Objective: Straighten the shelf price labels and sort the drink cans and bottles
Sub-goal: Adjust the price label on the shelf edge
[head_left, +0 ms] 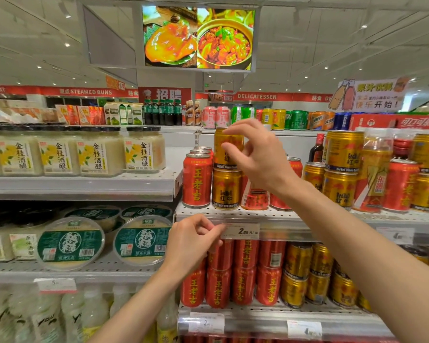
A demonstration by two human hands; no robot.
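My left hand (191,240) pinches the left end of a price label (240,230) between thumb and fingertips; the label sits in the clear rail on the front edge of the drinks shelf (332,217), reading 2.00, roughly level. My right hand (254,154) is raised in front of the top gold can (227,149), fingers curled and half open, thumb and forefinger close to its upper rim; cannot tell whether they touch it. That can stands stacked on a second gold can (226,189), which rests on the shelf. Just left of the stack, touching it, a red can (197,183) stands upright, more red cans in file behind it. Right of the stack, partly hidden by my wrist, a short red-labelled bottle (255,198). Farther right on the same shelf: more gold cans stacked two high, red cans, a tall bottle (374,174) with a red-and-white label. Shelf below: red cans stacked two high at left, gold cans at right, more labels on its rail. Left bay: jars (144,149) of rice wine above, round green-lidded tubs (71,243) beneath, pale bottles at the bottom.
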